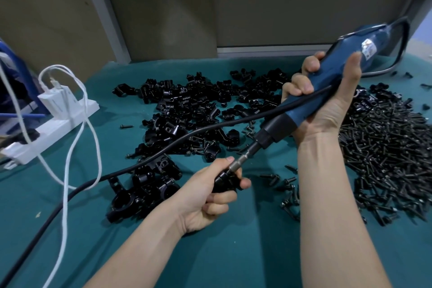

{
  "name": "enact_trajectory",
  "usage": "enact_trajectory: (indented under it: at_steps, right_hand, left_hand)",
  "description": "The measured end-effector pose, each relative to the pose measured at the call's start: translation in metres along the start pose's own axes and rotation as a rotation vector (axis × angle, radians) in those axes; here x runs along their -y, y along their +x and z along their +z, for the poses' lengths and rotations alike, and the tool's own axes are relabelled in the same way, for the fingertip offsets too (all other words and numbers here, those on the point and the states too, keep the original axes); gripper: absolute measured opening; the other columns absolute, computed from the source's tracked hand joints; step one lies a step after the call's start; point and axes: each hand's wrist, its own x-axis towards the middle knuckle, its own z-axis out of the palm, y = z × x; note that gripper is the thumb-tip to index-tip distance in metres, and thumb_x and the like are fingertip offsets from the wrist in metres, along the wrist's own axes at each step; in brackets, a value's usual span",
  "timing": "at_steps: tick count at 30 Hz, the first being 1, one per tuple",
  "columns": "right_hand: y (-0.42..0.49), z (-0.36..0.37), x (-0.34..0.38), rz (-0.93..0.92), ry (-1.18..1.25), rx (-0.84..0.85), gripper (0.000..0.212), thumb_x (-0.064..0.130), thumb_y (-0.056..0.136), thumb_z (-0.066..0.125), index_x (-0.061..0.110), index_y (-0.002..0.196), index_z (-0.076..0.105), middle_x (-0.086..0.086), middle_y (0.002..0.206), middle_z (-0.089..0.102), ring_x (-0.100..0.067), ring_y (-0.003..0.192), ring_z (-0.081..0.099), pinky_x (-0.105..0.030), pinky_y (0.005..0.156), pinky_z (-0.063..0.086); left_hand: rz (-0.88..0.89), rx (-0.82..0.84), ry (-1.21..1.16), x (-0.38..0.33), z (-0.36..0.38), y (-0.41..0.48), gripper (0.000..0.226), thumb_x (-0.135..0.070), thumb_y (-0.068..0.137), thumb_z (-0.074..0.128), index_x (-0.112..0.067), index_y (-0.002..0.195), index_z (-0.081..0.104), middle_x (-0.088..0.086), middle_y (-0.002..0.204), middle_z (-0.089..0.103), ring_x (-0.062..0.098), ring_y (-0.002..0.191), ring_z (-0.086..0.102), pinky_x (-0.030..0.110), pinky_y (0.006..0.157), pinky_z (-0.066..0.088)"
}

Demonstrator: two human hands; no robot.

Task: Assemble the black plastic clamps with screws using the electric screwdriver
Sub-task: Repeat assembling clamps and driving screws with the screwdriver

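Driving step: left hand (211,190) pinches clamp (225,180) above table's near edge; right hand (327,98) wraps electric screwdriver (327,91), bit on clamp, screw apparently hidden. Next: keep bit aligned.

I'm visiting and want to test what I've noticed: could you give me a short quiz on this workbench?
1. True or false: the right hand grips the blue electric screwdriver.
2. Where does the heap of screws lie? A) left of the clamp pile B) right of it C) in a box
3. What does the left hand hold at the screwdriver's tip?
Key: 1 true; 2 B; 3 a black clamp.
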Motion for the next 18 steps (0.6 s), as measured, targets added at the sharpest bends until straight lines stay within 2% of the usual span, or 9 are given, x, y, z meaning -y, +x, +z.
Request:
enact_trajectory:
  at_steps: [6,12,18]
  right_hand:
    - [-0.0009,-0.0022,0.0008,0.008,0.010,-0.014,0.064,0.037,0.043,0.091,0.011,0.088,0.055,0.001,0.070,0.055,-0.009,0.039,0.046,-0.022,0.040,0.042]
    - [-0.0015,-0.0032,0.0005,0.014,0.016,-0.003,0.062,0.037,0.044,0.090,0.010,0.088,0.056,0.001,0.070,0.055,-0.009,0.039,0.047,-0.022,0.040,0.042]
    - [-0.0016,-0.0045,-0.0008,0.022,0.025,0.007,0.062,0.036,0.044,0.091,0.010,0.088,0.055,0.000,0.071,0.056,-0.010,0.039,0.047,-0.022,0.040,0.043]
  left_hand:
    - [0.013,-0.002,0.021,0.0003,0.0008,0.0003,0.030,-0.042,0.079,0.061,-0.013,0.081,0.053,0.002,0.074,0.058,0.000,0.033,0.024,0.011,0.025,0.020]
    - [0.025,-0.004,0.002,0.0010,0.0001,0.0000,0.043,-0.056,0.082,0.055,-0.013,0.077,0.057,0.003,0.074,0.058,0.000,0.035,0.023,0.011,0.026,0.021]
    - [0.026,0.004,-0.016,0.0014,-0.0018,0.0010,0.043,-0.055,0.082,0.054,-0.014,0.074,0.060,0.003,0.074,0.058,0.000,0.034,0.023,0.011,0.026,0.021]
